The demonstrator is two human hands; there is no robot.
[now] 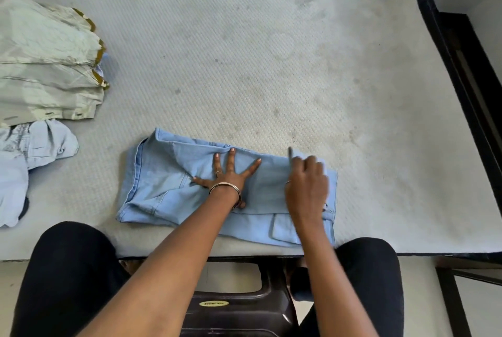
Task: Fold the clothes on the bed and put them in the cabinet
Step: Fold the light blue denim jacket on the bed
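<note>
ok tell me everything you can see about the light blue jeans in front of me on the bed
The light blue jeans look like pale denim, partly folded into a rough wide rectangle with stitched seams and a pocket showing. They lie flat near the front edge of the white mattress. The left hand presses on their middle with fingers spread; the right hand holds the fabric at their right end, blurred.
</note>
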